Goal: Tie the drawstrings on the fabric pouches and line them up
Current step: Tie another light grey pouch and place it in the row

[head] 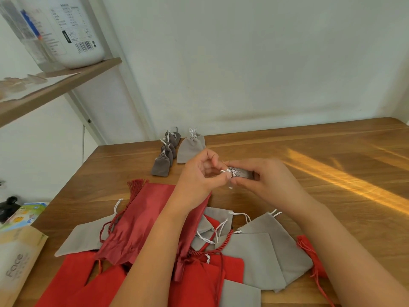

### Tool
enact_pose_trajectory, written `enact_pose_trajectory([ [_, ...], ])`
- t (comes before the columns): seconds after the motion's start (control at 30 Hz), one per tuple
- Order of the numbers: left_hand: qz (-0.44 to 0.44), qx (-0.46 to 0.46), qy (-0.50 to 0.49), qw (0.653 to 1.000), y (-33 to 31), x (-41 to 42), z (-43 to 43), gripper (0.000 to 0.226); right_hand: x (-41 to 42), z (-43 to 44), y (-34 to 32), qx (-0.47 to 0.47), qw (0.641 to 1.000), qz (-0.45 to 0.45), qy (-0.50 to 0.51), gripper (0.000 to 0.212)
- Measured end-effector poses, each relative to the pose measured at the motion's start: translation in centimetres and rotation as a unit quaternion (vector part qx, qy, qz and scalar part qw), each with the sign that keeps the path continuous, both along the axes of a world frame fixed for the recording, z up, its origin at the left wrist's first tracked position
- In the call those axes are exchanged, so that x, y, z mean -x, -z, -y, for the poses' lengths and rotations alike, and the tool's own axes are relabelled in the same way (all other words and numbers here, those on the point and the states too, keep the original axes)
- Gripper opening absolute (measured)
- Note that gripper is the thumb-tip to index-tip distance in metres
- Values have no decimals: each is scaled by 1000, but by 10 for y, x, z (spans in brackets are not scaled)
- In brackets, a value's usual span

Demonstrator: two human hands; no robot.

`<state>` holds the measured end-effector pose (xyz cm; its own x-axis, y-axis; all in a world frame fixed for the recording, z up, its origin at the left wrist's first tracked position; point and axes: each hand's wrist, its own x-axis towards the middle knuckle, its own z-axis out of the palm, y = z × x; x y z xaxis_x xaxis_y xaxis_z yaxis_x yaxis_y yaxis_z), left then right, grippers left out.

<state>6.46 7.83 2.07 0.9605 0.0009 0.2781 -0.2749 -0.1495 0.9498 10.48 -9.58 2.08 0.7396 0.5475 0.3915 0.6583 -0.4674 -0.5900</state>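
Above the table's middle, my right hand (263, 178) grips a small dark grey pouch (243, 173) around its body. My left hand (202, 173) pinches the pouch's white drawstring (228, 172) at the gathered neck. A loose cord end hangs below my fingers. At the back stand three small dark grey tied pouches (162, 163) in a line, with a larger light grey tied pouch (190, 149) beside them. Near me lies a pile of untied pouches: red satin (141, 220), red fabric (197, 282) and light grey ones (263, 255).
The wooden table (332, 169) has a sunlit streak on its right side. A tissue pack (15, 260) and a colourful box (24, 214) sit at the left edge. A shelf (55, 85) with a white jug (77, 29) hangs above left.
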Motion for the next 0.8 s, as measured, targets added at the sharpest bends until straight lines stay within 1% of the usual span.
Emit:
enact_pose_trajectory([
  [0.1, 3, 7, 8, 1000, 2, -1, 2, 33, 1, -1, 0, -11, 1000, -15, 2, 28],
  [0.17, 12, 13, -9, 1000, 3, -2, 3, 31, 2, -2, 0, -12, 1000, -17, 5, 23],
  [0.33, 34, 23, -44, 998, 8, -2, 11, 22, -1, 2, 0, -37, 999, -34, -12, 14],
  [0.4, 31, 37, -34, 998, 8, -3, 12, 21, -3, 4, 1, -48, 998, -44, -23, 9],
  [0.53, 11, 57, 1, 998, 7, -3, 10, 24, -5, 6, 3, -86, 989, -103, -58, 14],
  [0.6, 8, 73, 7, 997, 8, -3, 10, 22, -7, 7, 3, -118, 981, -135, -73, 18],
  [0.67, 6, 85, 18, 996, 9, -3, 12, 19, -8, 9, 3, -141, 975, -155, -80, 17],
  [0.73, 20, 58, 13, 998, 11, -3, 15, 14, -9, 10, 3, -142, 975, -155, -73, 12],
  [0.8, 37, 24, 1, 999, 12, -3, 16, 11, -8, 8, 4, -139, 978, -144, -61, 15],
])
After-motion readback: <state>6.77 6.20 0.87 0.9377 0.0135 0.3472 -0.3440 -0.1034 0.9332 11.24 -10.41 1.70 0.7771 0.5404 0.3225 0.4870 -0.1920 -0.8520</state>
